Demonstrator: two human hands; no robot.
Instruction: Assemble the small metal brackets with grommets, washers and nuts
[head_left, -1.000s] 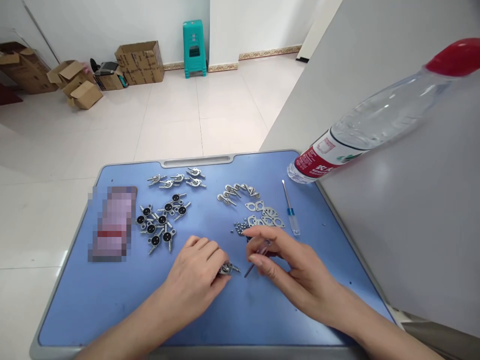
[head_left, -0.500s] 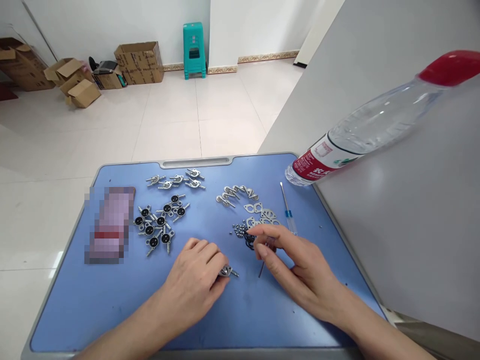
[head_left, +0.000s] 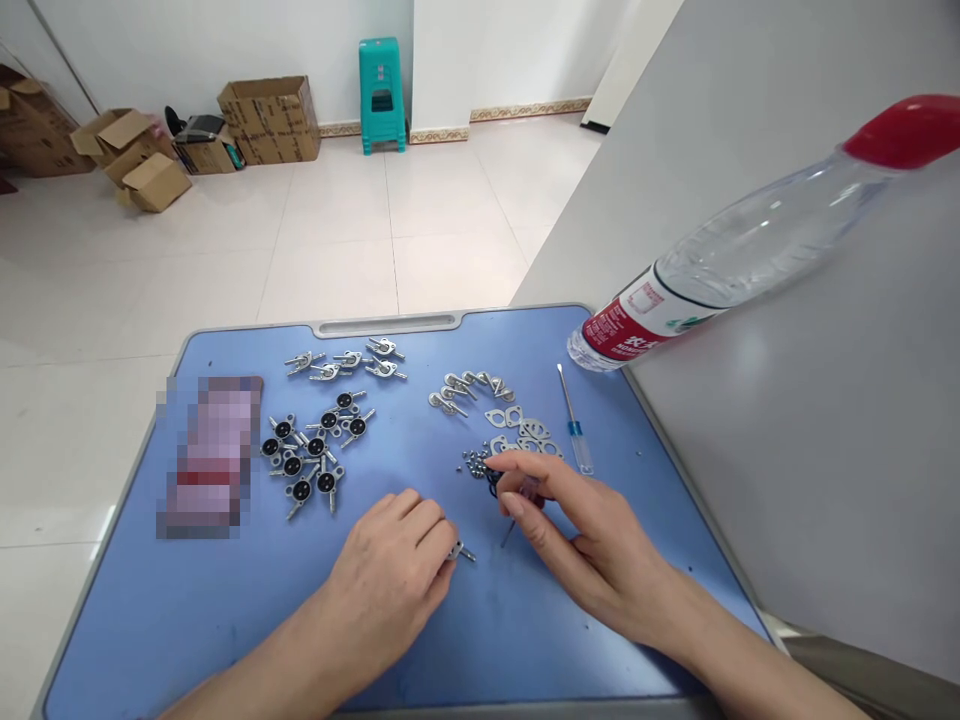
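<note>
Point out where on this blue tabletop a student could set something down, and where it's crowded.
Bare patches lie between the black-disc metal fittings and the small screws, and between the blurred pink item and the left forearm. Crowded: just beyond the right hand, where screws, flat metal plates and the clear-handled screwdriver sit close together.

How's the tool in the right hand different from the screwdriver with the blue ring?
The tool is held in the right hand; the screwdriver lies on the table. The tool's shaft points toward the person; the screwdriver's points away. The hand partly hides the tool; the screwdriver is uncovered. Both have thin shafts.
</note>
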